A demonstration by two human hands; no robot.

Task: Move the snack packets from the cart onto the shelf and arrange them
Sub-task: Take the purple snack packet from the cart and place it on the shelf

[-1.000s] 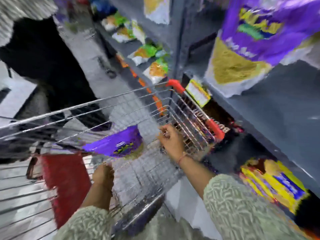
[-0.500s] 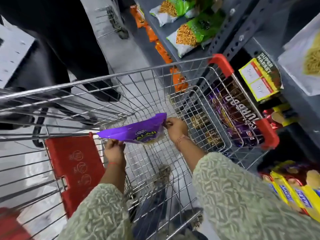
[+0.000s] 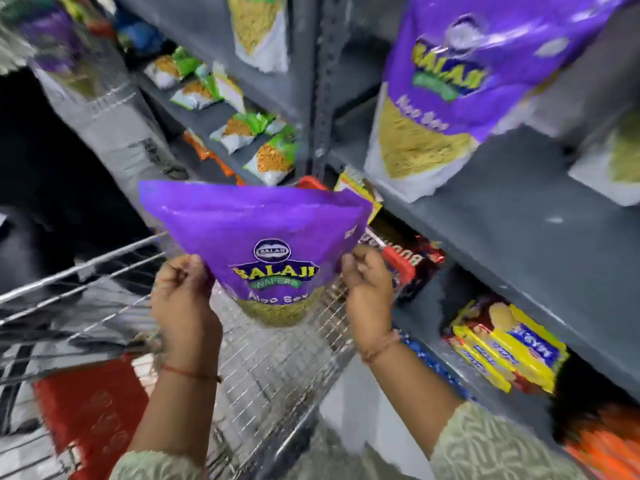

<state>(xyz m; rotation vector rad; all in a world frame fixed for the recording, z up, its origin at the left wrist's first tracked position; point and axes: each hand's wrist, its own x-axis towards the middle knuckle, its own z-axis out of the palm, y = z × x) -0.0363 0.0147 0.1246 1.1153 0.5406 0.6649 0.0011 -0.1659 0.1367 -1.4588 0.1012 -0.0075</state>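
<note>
I have lifted the purple packet (image 3: 258, 244) up out of the cart (image 3: 277, 375). A moment ago it was down inside. My left hand (image 3: 183, 303) and right hand (image 3: 369, 292) each pinch one side. Now it can go on the shelf (image 3: 502, 209), next to the other purple packet (image 3: 460, 81).

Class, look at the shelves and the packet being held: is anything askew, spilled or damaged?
Nothing is spilled or torn. The purple packet held by the left hand and right hand looks intact. The matching packet on the shelf leans tilted rather than upright, though motion blur limits detail.
</note>
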